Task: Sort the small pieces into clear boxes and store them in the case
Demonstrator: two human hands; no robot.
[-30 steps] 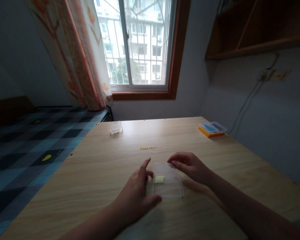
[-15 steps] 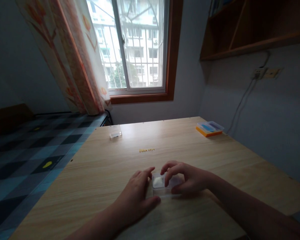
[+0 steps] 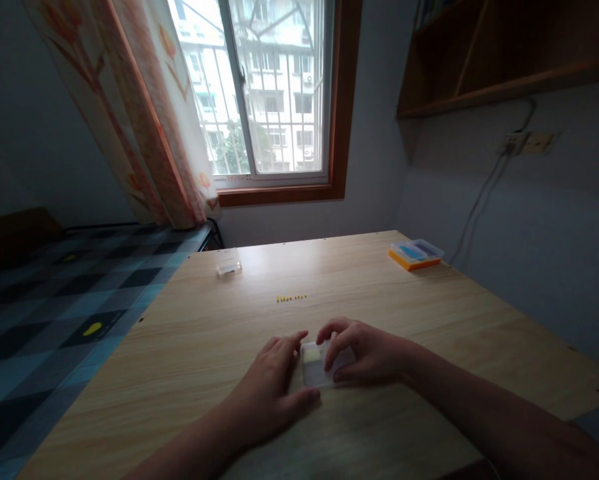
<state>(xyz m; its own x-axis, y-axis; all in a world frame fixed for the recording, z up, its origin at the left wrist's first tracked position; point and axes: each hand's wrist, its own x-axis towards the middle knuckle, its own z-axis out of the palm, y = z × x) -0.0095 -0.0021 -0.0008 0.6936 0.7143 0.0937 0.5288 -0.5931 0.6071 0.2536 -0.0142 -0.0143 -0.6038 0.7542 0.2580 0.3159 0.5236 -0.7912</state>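
Left hand (image 3: pixel 273 375): wide; clear box (image 3: pixel 312 375) at 3 o'clock
Right hand (image 3: pixel 362 352): curled over box, grip unclear
Window-frame print (image 3: pixel 233 178): illegible

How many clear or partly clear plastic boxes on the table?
3: a clear box partly under the right hand, another clear box far left, an orange and clear box far right.

Upper left: cream-and-orange flowered fabric curtain (image 3: pixel 129 113), hanging beside a silver-framed glass window (image 3: pixel 284 80) with red-brown wooden surround (image 3: pixel 346 100), top centre. Lower left: blue, grey and black checked bed (image 3: pixel 69 340). Upper right: brown wooden wall shelf (image 3: pixel 494 92); pale wall socket (image 3: pixel 539 143) below, thin cable (image 3: pixel 480 200) trailing down.
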